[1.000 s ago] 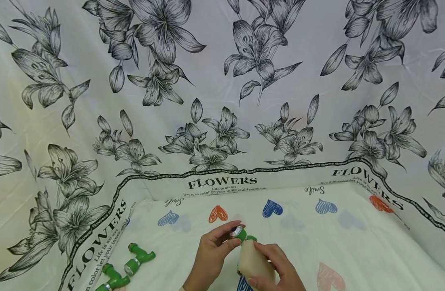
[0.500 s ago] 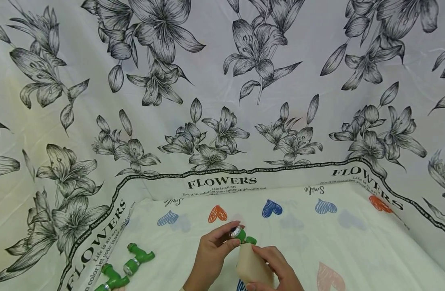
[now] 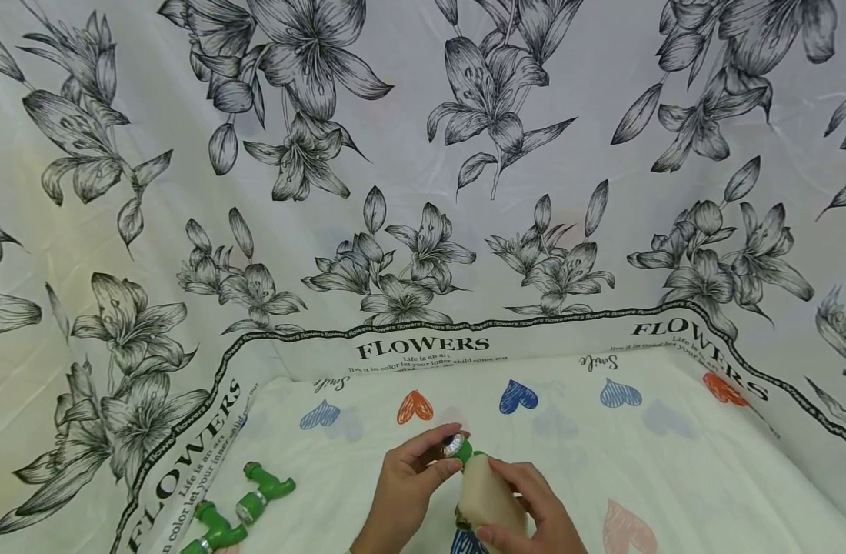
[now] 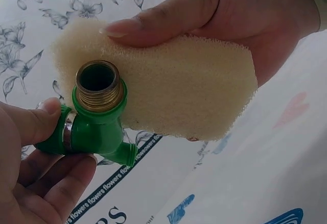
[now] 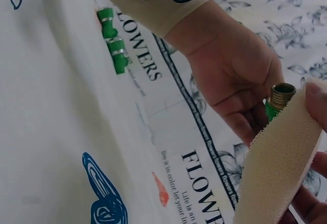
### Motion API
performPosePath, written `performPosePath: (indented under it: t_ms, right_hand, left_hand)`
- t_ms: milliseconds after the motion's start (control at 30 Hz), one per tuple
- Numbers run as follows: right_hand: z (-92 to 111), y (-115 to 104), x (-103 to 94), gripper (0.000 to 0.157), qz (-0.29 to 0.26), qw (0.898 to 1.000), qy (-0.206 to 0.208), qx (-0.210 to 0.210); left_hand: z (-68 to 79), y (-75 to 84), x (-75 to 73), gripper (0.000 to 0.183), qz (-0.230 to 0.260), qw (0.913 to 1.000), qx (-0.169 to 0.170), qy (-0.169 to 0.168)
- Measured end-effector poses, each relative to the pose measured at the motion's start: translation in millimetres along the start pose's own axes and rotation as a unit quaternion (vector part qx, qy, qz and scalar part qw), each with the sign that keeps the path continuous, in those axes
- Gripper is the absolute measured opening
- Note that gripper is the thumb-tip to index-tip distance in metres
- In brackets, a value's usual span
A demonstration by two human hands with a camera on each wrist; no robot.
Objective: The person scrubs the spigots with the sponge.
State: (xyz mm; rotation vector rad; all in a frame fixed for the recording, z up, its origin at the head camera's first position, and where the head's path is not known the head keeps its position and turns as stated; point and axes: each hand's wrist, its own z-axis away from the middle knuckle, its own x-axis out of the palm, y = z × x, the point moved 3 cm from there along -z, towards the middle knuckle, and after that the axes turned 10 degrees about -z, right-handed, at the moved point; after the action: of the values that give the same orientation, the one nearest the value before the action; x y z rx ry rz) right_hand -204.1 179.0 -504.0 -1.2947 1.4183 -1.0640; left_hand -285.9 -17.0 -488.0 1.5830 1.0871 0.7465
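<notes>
My left hand [image 3: 408, 485] pinches a green plastic tap [image 4: 99, 132] by its silver-ringed handle end, thumb on one side and fingers beneath. The tap's brass threaded inlet [image 4: 97, 83] faces the left wrist camera, with its short spout pointing off to the side. In my right hand [image 3: 539, 504] is a thick beige sponge [image 4: 194, 91], gripped along its edges between thumb and fingers. The sponge lies right against the tap's body and covers most of it in the head view. From the right wrist view, only the brass thread [image 5: 282, 97] and a bit of green show past the sponge.
Two more green taps, one upper [image 3: 265, 483] and one lower [image 3: 215, 531], lie at the left of the white heart-printed cloth [image 3: 672, 477]. Floral fabric walls [image 3: 409, 154] rise behind and at both sides.
The sponge shifts down along the tap, hiding its brass end half a second ago, then back up, so that end shows again. Both hands keep their grips; the two lying taps stay put.
</notes>
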Motion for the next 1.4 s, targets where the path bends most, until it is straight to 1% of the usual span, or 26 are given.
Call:
performPosePath:
  t_ms: [133, 267, 367, 433, 567, 633, 700, 867, 967, 1067, 1167, 1233, 1300, 1333, 1400]
  right_hand:
    - [-2.1, 2.3, -2.3, 0.062, -0.016, 1.0, 0.001, 0.01]
    - [-6.6, 8.0, -6.3, 0.062, -0.023, 0.999, 0.027, 0.023]
    - [-9.9, 13.3, -10.5, 0.063, -0.013, 0.998, 0.053, 0.039]
    - [-11.8, 15.6, -13.2, 0.064, -0.001, 0.996, 0.065, 0.057]
    - [-13.2, 17.4, -17.9, 0.067, 0.015, 0.993, 0.075, 0.089]
    - [-12.6, 17.5, -18.2, 0.067, 0.012, 0.992, 0.076, 0.097]
    - [-11.4, 17.0, -16.2, 0.066, 0.005, 0.993, 0.07, 0.092]
    - [-6.1, 12.1, -5.3, 0.062, -0.021, 0.997, 0.039, 0.056]
    - [-2.6, 7.2, -0.5, 0.062, -0.031, 0.998, 0.018, 0.049]
    - [1.6, 2.3, 4.2, 0.061, -0.033, 0.998, -0.01, 0.043]
    - [6.1, -2.3, 9.8, 0.061, -0.029, 0.999, -0.031, 0.009]
    - [8.2, -4.3, 12.5, 0.06, -0.028, 0.999, -0.029, -0.011]
    - [9.1, -5.9, 13.6, 0.061, -0.024, 0.999, -0.018, -0.021]
    - [9.2, -6.8, 13.7, 0.061, -0.027, 0.999, -0.01, -0.02]
    - [9.2, -8.8, 13.1, 0.059, -0.035, 0.999, 0.009, -0.012]
  left_hand:
    - [1.2, -0.6, 0.9, 0.043, 0.001, 0.9998, -0.022, 0.001]
    - [2.8, -1.0, 3.6, 0.043, -0.003, 0.9991, -0.041, -0.004]
    - [3.7, 0.1, 5.9, 0.042, -0.013, 0.999, -0.041, -0.009]
    - [4.3, 1.1, 7.0, 0.041, -0.017, 0.9991, -0.037, -0.012]
    - [5.2, 3.0, 8.4, 0.041, -0.017, 0.9992, -0.032, -0.017]
    - [5.3, 3.4, 8.6, 0.041, -0.015, 0.9993, -0.03, -0.018]
    - [5.0, 3.7, 8.3, 0.041, -0.019, 0.9993, -0.027, -0.016]
    - [4.9, 1.9, 5.1, 0.042, -0.026, 0.9994, -0.024, -0.001]
    - [4.8, -0.1, 2.6, 0.043, -0.019, 0.9994, -0.029, 0.006]
    - [4.1, -1.4, 0.1, 0.042, -0.023, 0.9991, -0.031, 0.016]
    - [3.9, -3.0, -2.2, 0.044, -0.03, 0.999, -0.023, 0.021]
    - [4.1, -4.3, -3.1, 0.049, -0.03, 0.9993, -0.013, 0.015]
    - [4.1, -6.1, -3.0, 0.052, -0.022, 0.9997, -0.005, -0.002]
    - [4.2, -6.9, -2.8, 0.052, -0.018, 0.9998, -0.003, -0.01]
    - [4.6, -8.6, -2.5, 0.048, -0.01, 0.9997, -0.009, -0.02]
